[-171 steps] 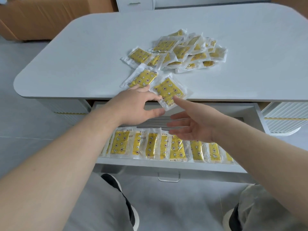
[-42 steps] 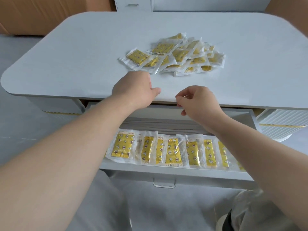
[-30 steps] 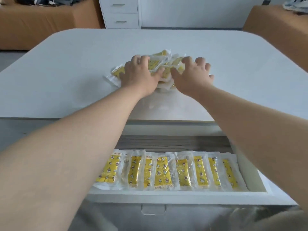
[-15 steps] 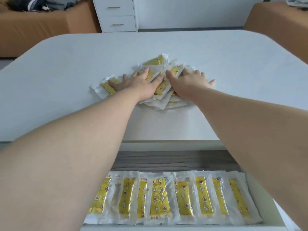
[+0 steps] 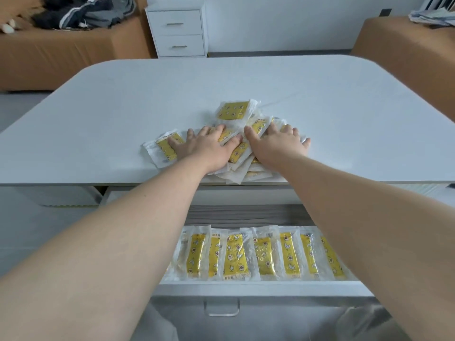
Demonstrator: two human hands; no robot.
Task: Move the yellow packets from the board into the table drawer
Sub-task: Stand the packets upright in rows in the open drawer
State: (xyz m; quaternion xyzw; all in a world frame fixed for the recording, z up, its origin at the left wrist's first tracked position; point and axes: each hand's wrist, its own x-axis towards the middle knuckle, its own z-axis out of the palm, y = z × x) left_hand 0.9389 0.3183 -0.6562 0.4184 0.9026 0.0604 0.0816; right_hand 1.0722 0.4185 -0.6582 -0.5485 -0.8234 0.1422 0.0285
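Pressing palm down on the pile of yellow packets [image 5: 232, 112] with the left hand [image 5: 206, 147], fingers straight and spread, gripping nothing. Beside it on the pile, the right hand [image 5: 275, 143], also flat and open. Under the pile, the white worktop [image 5: 98, 114], its near edge close to the pile. Below and in front of the pile, the open drawer [image 5: 246, 287], with a row of packets [image 5: 236, 257] lying side by side inside. Far behind the pile, a small white cabinet [image 5: 178, 33].

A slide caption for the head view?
Left hand and right hand press the yellow packet pile above the open drawer.
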